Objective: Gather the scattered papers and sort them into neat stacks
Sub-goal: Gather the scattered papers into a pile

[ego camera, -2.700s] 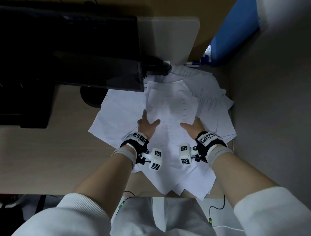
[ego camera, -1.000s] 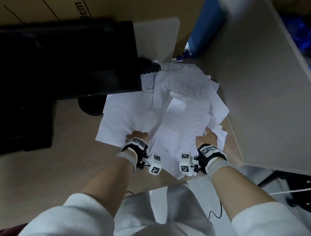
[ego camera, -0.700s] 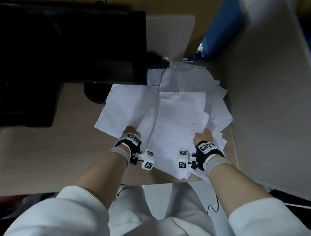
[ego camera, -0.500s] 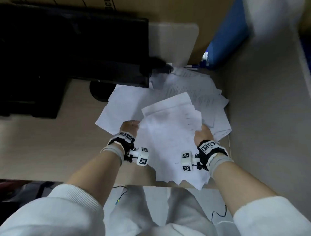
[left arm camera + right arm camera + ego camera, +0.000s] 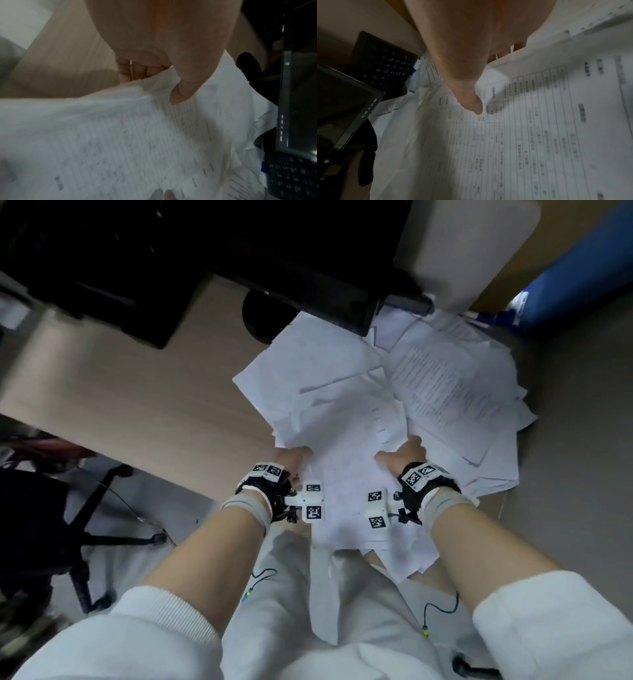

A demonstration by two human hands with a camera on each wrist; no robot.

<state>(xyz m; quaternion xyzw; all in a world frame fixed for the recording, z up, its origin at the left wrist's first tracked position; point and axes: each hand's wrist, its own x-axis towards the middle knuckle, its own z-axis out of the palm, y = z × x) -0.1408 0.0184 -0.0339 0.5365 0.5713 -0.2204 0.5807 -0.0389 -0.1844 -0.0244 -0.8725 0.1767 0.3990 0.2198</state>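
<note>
A loose bundle of white printed papers (image 5: 346, 440) lies between my two hands above the desk's near edge. My left hand (image 5: 291, 457) pinches the bundle's left edge, thumb (image 5: 181, 93) on top and fingers (image 5: 135, 71) curled under it. On the right edge my right hand (image 5: 400, 455) holds the same sheets (image 5: 530, 128), thumb (image 5: 471, 102) lying on the printed table, fingers tucked underneath. More scattered papers (image 5: 455, 392) lie spread on the desk beyond and to the right, one with dense text lines.
A dark monitor (image 5: 212, 251) with a round black base (image 5: 260, 316) stands at the back left. A black keyboard (image 5: 385, 63) lies behind the papers. A blue cylinder (image 5: 575, 278) is at the back right. A grey partition (image 5: 582, 440) bounds the right; a black chair base (image 5: 89, 529) is on the floor left.
Both hands went from lying flat on the pile to gripping its sides, gathering sheets into a bundle between them. The head view has swung left and tilted.
</note>
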